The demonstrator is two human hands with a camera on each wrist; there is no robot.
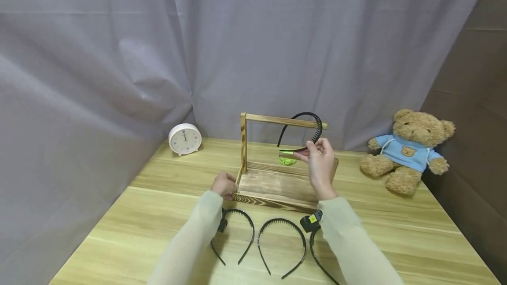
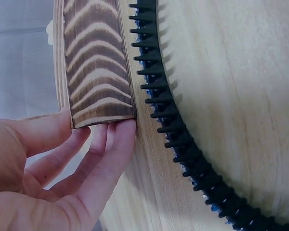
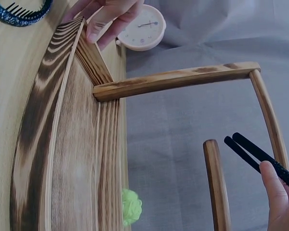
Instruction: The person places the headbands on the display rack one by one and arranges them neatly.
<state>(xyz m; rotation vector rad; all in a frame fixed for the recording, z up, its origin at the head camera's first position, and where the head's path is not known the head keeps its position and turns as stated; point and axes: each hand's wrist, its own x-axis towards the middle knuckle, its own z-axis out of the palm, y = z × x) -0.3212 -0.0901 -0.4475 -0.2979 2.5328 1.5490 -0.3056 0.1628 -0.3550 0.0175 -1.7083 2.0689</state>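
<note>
A wooden stand point(image 1: 273, 184) has a shallow tray, a left post, a long upper bar and a shorter lower bar. My left hand point(image 1: 225, 184) grips the tray's front left corner, thumb and fingers on opposite sides in the left wrist view. My right hand point(image 1: 321, 164) pinches a black toothed headband point(image 1: 319, 124) near the upper bar's right end. The band's arch rises above that bar point(image 1: 265, 118) and its tips point left. Whether it loops around the bar, I cannot tell. In the right wrist view, the headband tips point(image 3: 250, 147) lie between the two bars.
Three more headbands lie in front of the stand: left point(image 1: 253, 232), middle point(image 1: 305, 245) and right point(image 1: 311, 250), partly under my right sleeve. Behind the tray is a bright green object point(image 1: 288, 161). A white clock point(image 1: 185, 139) stands back left, a teddy bear point(image 1: 409, 153) sits at right.
</note>
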